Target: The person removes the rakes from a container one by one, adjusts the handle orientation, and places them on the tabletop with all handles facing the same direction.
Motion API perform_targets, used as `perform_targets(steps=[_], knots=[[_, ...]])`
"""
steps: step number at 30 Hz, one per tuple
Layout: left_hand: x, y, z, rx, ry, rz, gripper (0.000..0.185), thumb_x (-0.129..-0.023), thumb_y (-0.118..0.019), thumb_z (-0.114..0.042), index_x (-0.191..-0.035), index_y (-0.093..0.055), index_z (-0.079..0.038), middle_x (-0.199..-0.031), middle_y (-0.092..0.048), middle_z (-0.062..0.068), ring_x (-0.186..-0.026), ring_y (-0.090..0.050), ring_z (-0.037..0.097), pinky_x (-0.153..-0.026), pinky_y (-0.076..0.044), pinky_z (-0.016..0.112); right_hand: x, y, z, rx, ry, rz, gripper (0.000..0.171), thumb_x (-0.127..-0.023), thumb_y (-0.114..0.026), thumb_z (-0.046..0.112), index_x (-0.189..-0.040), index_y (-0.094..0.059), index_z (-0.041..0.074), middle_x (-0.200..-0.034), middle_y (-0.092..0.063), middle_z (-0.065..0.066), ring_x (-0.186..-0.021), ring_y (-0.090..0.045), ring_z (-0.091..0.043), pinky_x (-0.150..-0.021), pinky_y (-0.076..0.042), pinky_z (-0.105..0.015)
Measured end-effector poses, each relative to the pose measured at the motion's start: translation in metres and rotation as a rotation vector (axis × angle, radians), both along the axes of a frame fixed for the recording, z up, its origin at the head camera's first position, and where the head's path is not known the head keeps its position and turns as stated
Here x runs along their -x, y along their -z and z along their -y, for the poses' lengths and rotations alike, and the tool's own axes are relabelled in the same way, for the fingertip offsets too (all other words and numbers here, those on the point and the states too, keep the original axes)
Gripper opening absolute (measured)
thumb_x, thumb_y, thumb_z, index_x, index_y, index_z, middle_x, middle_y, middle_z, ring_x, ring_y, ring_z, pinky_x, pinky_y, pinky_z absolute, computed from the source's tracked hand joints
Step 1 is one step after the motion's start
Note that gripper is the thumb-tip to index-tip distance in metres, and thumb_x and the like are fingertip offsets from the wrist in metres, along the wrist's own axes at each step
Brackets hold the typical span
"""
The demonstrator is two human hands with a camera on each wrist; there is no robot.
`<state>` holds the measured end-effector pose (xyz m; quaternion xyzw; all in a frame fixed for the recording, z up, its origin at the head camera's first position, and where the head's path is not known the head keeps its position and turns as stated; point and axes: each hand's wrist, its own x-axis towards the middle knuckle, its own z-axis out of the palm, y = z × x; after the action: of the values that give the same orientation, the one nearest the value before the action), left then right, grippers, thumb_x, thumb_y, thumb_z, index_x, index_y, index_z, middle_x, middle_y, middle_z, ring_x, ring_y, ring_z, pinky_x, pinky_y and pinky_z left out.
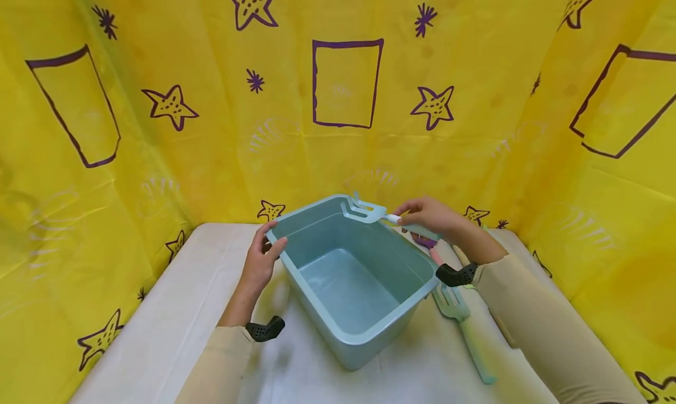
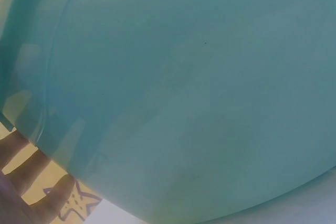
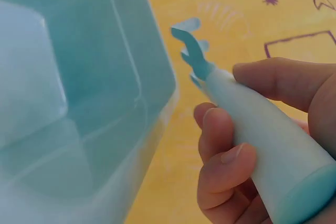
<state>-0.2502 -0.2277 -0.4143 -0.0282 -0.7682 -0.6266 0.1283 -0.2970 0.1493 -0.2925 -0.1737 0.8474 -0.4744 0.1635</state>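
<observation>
A teal plastic tub (image 1: 364,333) stands empty on the white table (image 1: 174,316). My left hand (image 1: 262,262) holds the tub's left rim, thumb over the edge; in the left wrist view the tub wall (image 2: 184,87) fills the frame with fingers (image 2: 21,177) at the lower left. My right hand (image 1: 430,215) grips the white handle of a teal toy rake (image 1: 364,210), its prongs hanging over the tub's far corner. The right wrist view shows the rake (image 3: 247,114) pinched between thumb and fingers beside the tub (image 3: 79,93).
A second toy fork (image 1: 462,325) with a pale handle lies on the table right of the tub, with a pink-handled tool (image 1: 430,248) behind it. Yellow star-printed cloth (image 1: 343,98) walls in the table on three sides.
</observation>
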Motion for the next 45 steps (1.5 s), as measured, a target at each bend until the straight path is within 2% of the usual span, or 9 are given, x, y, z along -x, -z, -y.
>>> perform_targets(steps=[4,6,9,16,20,27,36,45], knots=[[0.0,0.0,0.0,0.006,0.003,-0.004,0.052,-0.098,-0.057,-0.031,-0.145,-0.037,-0.023,-0.145,-0.04,0.013,-0.124,-0.044,0.036,-0.1,-0.042,0.054,-0.006,0.008,-0.021,0.049,0.065,0.02,0.03,-0.094,-0.063,0.014,-0.119,-0.06,-0.002,-0.083,-0.062,-0.014,-0.054,-0.05,-0.018,-0.052,-0.049,-0.027],[0.0,0.0,0.0,0.008,0.004,-0.006,0.052,-0.098,-0.058,-0.033,-0.145,-0.037,-0.023,-0.145,-0.04,0.013,-0.124,-0.044,0.036,-0.1,-0.042,0.054,-0.01,0.01,-0.031,0.031,0.107,-0.01,0.032,-0.093,-0.064,0.016,-0.12,-0.06,-0.002,-0.092,-0.063,-0.017,-0.059,-0.052,-0.019,-0.055,-0.05,-0.028],[-0.001,0.0,0.0,0.01,0.005,-0.003,0.053,-0.098,-0.058,-0.033,-0.145,-0.037,-0.023,-0.145,-0.04,0.012,-0.125,-0.044,0.036,-0.1,-0.041,0.054,-0.017,0.012,-0.046,0.024,0.149,-0.029,0.034,-0.093,-0.064,0.017,-0.121,-0.059,-0.003,-0.094,-0.063,-0.018,-0.062,-0.054,-0.022,-0.057,-0.052,-0.03],[-0.002,-0.001,0.0,0.007,0.006,0.003,0.054,-0.098,-0.058,-0.035,-0.146,-0.036,-0.023,-0.145,-0.04,0.012,-0.125,-0.044,0.035,-0.101,-0.041,0.054,-0.033,0.022,-0.083,0.011,0.197,-0.06,0.037,-0.097,-0.059,0.02,-0.126,-0.054,-0.004,-0.088,-0.063,-0.011,-0.059,-0.052,-0.021,-0.052,-0.048,-0.031],[-0.001,0.0,0.0,-0.003,0.018,0.003,0.054,-0.099,-0.057,-0.032,-0.147,-0.034,-0.023,-0.147,-0.038,0.012,-0.127,-0.041,0.036,-0.102,-0.04,0.055,-0.04,0.033,-0.105,0.025,0.231,-0.056,0.042,-0.097,-0.06,0.022,-0.128,-0.051,-0.005,-0.087,-0.065,-0.008,-0.06,-0.055,-0.02,-0.051,-0.049,-0.03],[0.0,0.0,-0.001,-0.003,0.017,0.0,0.053,-0.099,-0.056,-0.03,-0.147,-0.035,-0.023,-0.146,-0.039,0.012,-0.126,-0.043,0.035,-0.101,-0.04,0.055,-0.053,0.054,-0.141,0.079,0.271,-0.023,0.046,-0.096,-0.062,0.021,-0.13,-0.046,-0.007,-0.082,-0.063,-0.007,-0.057,-0.052,-0.022,-0.048,-0.046,-0.032],[0.0,0.003,-0.001,0.0,0.021,-0.016,0.054,-0.099,-0.056,-0.032,-0.147,-0.035,-0.02,-0.145,-0.04,0.014,-0.123,-0.044,0.036,-0.101,-0.041,0.054,-0.073,0.077,-0.194,-0.057,0.413,-0.053,0.056,-0.098,-0.058,0.033,-0.134,-0.045,-0.008,-0.089,-0.067,-0.002,-0.071,-0.057,-0.022,-0.057,-0.05,-0.033],[0.001,0.003,-0.001,0.008,0.017,-0.032,0.054,-0.098,-0.057,-0.034,-0.146,-0.035,-0.02,-0.144,-0.041,0.014,-0.123,-0.044,0.035,-0.101,-0.041,0.054,-0.092,0.094,-0.233,-0.083,0.506,-0.041,0.063,-0.098,-0.057,0.04,-0.131,-0.045,-0.012,-0.089,-0.068,0.007,-0.073,-0.059,-0.02,-0.061,-0.052,-0.032]])
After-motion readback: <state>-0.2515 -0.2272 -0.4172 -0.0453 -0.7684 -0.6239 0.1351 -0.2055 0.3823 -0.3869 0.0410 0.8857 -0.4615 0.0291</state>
